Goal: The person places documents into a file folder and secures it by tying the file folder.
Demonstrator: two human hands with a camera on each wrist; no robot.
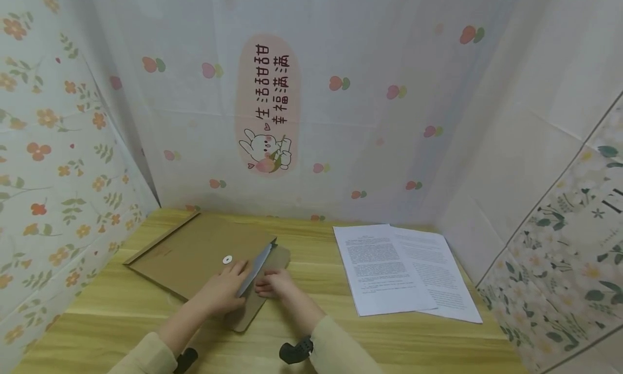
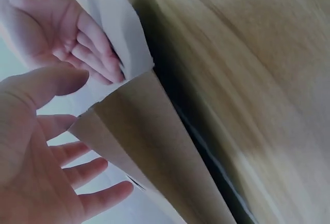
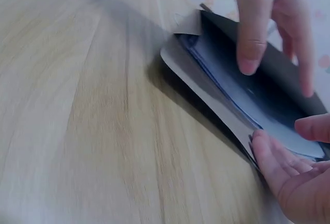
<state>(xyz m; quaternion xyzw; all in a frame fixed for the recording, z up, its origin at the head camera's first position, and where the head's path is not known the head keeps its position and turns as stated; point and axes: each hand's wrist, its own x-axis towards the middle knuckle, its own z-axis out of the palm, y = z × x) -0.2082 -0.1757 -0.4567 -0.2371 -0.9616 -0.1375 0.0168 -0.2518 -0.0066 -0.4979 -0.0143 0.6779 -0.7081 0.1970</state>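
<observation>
A brown kraft-paper document envelope point(image 1: 194, 249) lies tilted on the left of the table, its mouth facing the right hand. My left hand point(image 1: 225, 288) is at the front panel's mouth edge, thumb and fingers apart; in the right wrist view its thumb hangs over the opening. My right hand point(image 1: 278, 284) touches the flap point(image 1: 249, 313), which is folded back. Its fingers point(image 3: 268, 157) lie along the flap edge, the thumb held apart. Between the panels the opening shows a glossy blue-grey surface point(image 3: 242, 85); whether it is a lining or contents I cannot tell.
Printed sheets point(image 1: 375, 271) lie overlapping on the right of the wood-grain table point(image 1: 311, 331). A white round button point(image 1: 227, 259) sits on the envelope's front. Patterned curtains point(image 1: 370, 136) close off the back and both sides.
</observation>
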